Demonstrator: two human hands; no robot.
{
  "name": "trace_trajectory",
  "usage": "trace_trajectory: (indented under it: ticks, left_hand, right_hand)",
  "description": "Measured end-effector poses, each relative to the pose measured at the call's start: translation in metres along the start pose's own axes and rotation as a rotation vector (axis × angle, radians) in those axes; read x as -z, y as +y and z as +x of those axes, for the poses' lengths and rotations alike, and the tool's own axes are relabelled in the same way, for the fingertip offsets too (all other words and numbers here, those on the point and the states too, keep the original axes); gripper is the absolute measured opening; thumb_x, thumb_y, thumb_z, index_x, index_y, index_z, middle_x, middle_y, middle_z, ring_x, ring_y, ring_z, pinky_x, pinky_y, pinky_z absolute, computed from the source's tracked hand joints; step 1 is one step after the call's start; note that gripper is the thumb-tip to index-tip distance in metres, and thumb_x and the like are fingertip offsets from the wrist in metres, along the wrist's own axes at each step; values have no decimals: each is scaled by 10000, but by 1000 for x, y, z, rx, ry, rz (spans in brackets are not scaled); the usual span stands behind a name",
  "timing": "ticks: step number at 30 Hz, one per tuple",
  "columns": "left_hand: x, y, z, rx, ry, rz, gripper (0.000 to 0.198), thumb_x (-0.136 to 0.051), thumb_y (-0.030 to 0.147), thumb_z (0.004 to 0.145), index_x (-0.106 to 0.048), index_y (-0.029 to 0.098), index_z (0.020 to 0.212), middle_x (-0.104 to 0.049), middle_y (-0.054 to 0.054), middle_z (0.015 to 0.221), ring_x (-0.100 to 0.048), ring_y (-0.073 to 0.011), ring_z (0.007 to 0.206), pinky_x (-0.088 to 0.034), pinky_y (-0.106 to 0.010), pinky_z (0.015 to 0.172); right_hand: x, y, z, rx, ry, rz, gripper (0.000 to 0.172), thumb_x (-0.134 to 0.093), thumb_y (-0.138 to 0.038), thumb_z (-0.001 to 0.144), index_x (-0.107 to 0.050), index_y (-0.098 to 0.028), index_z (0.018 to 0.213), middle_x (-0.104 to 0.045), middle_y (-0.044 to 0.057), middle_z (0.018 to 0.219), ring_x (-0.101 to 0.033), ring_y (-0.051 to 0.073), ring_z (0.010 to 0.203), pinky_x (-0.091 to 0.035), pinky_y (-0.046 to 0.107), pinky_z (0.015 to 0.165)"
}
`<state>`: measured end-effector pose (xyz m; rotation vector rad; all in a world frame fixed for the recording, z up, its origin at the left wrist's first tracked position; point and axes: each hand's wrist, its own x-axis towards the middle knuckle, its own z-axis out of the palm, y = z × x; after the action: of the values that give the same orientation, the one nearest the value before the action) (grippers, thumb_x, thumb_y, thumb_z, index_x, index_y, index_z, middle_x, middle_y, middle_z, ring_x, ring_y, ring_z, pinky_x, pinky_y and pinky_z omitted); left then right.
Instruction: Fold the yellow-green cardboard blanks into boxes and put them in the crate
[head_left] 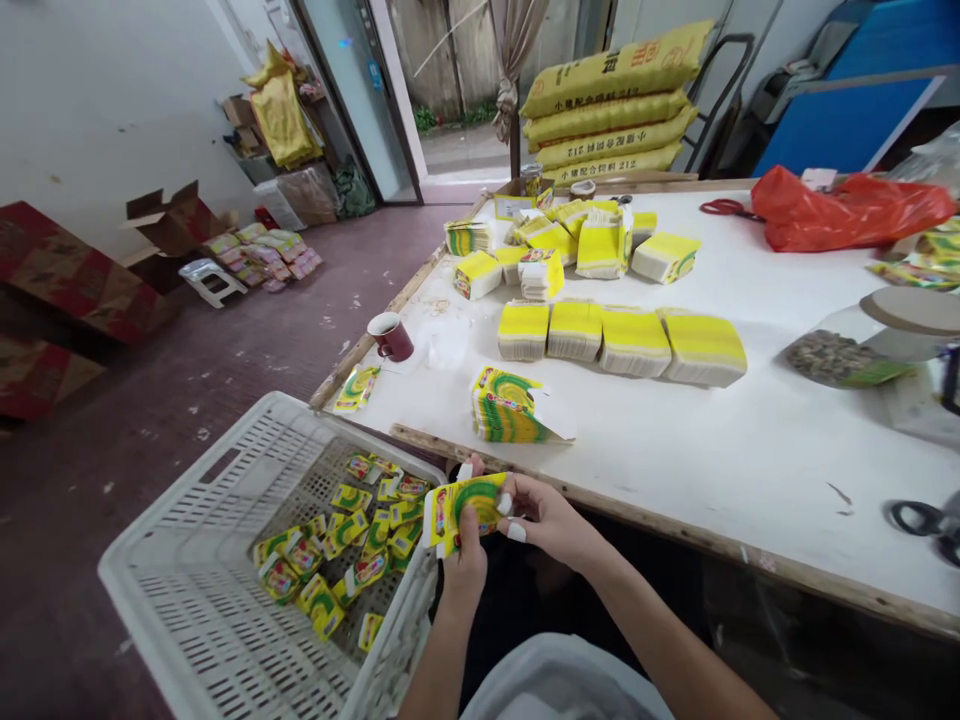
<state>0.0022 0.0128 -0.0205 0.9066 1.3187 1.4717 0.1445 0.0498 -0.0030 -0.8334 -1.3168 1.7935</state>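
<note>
Between my hands, just past the table's near edge, is a yellow and green printed carton (pixel 454 515). My left hand (pixel 468 560) grips it from below, thumb across the printed face. At its right end, my right hand (pixel 551 522) pinches the carton with thumb and fingers. White wraps cover some of my fingertips. Ahead on the table, a stack of flat printed cartons (pixel 506 410) lies on its side. To the left, a white plastic basket (pixel 154 545) holds several small folded yellow and green boxes (pixel 367 570).
Bundles of yellow cartons (pixel 636 340) stand across the white table (pixel 750 470). A maroon mug (pixel 394 340) is near the left edge. On the right are a lidded jar (pixel 847 350), a red plastic bag (pixel 840 210) and black scissors (pixel 919 518). Yellow sacks (pixel 615 110) are stacked behind.
</note>
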Motion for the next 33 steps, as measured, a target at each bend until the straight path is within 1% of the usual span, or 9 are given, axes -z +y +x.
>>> trace_trajectory:
  ticks: [4,9,13,16,19,24,28,30,33]
  left_hand:
    - [-7,4,2,92,87,-302,509,-694,698,761,-712,197,853,-718,-69,858,-694,-240,913,-575,-369,896]
    - [-10,8,8,69,229,-488,643,-719,826,622,-592,200,699,-531,36,632,-526,-100,571,-509,-204,556]
    - [-4,1,2,92,203,-334,655,-867,723,501,-674,198,843,-680,-3,804,-651,-153,745,-563,-248,692]
    - [1,-1,0,94,224,-250,492,-905,562,588,-697,171,804,-723,-21,788,-673,-161,718,-567,-276,715]
    - [11,6,7,103,149,-263,481,-836,588,685,-743,154,871,-768,-82,857,-728,-234,808,-584,-364,802]
    - [39,30,22,9,-2,-217,729,-696,745,726,-692,199,1209,-733,-164,1232,-663,-342,1197,-476,-493,1050]
    - [32,41,12,56,-424,256,858,-929,385,577,-587,221,1346,-665,-143,1350,-602,-357,1274,-438,-470,1096]
    - [19,40,3,61,-466,404,693,-838,300,701,-557,220,1329,-684,-109,1289,-634,-307,1203,-471,-436,1056]
    - [4,30,-7,11,-351,483,614,-753,302,779,-484,205,1322,-703,-89,1170,-674,-269,1073,-532,-389,944]
  right_hand:
    - [-15,7,-7,-36,-62,-67,427,-830,-406,701,-471,-220,840,-525,-45,796,-434,115,698,-392,247,658]
    - [-33,10,-13,-73,44,-261,440,-798,-162,625,-457,-237,893,-480,-78,778,-388,102,659,-331,219,582]
    - [-20,5,-11,25,138,-242,283,-702,-199,737,-518,-230,949,-548,-62,768,-465,113,658,-376,236,608]
    - [-4,0,-9,100,169,-223,115,-657,-256,792,-558,-213,833,-593,-34,729,-517,125,656,-418,253,616]
    - [14,-8,-8,192,201,-347,28,-609,-223,819,-632,-212,807,-652,0,733,-570,150,661,-453,274,614]
    - [34,-27,-13,493,129,-837,276,-514,-137,938,-750,-271,885,-746,49,871,-619,219,887,-485,391,850]
    - [22,-27,-18,578,-16,-962,284,-532,-166,964,-750,-346,993,-749,16,951,-604,234,1046,-355,495,1132]
    - [13,-19,-18,552,157,-873,311,-600,-241,926,-680,-320,1216,-698,67,1195,-552,285,1232,-272,555,1208]
    - [5,-5,-13,377,445,-503,704,-691,-408,859,-429,-226,1487,-488,165,1505,-422,344,1422,-298,581,1209]
